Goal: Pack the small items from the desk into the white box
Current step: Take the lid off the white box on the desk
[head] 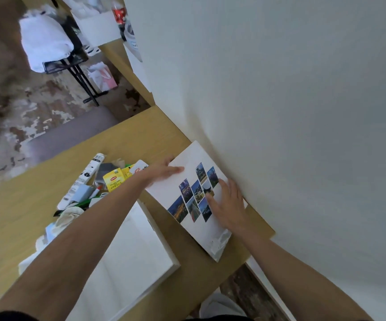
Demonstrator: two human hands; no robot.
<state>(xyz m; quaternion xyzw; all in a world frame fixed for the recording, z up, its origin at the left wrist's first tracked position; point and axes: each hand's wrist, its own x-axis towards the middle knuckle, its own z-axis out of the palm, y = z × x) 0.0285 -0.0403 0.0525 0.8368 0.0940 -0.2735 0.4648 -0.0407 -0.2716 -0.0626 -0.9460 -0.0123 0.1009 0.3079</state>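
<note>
A white box lid (187, 163) printed with several small photos lies tilted on the wooden desk (25, 205), against the wall. My left hand (164, 170) grips its far left edge, fingers on top. My right hand (229, 205) lies flat on its right side with the fingers spread. The open white box (131, 262) sits at the near edge of the desk, under my left forearm. Left of it is a pile of small items: a yellow tea packet (114, 180), a long white tube (87, 174), a red-tipped pen (97, 189), a white card (140, 169) and a pale cloth (69, 216).
The white wall (303, 112) runs close along the desk's right side. Beyond the desk's far edge are a grey seat (71, 135), a patterned floor, a black stand (78, 72) holding a white bag, and a pink and white gift bag (101, 77).
</note>
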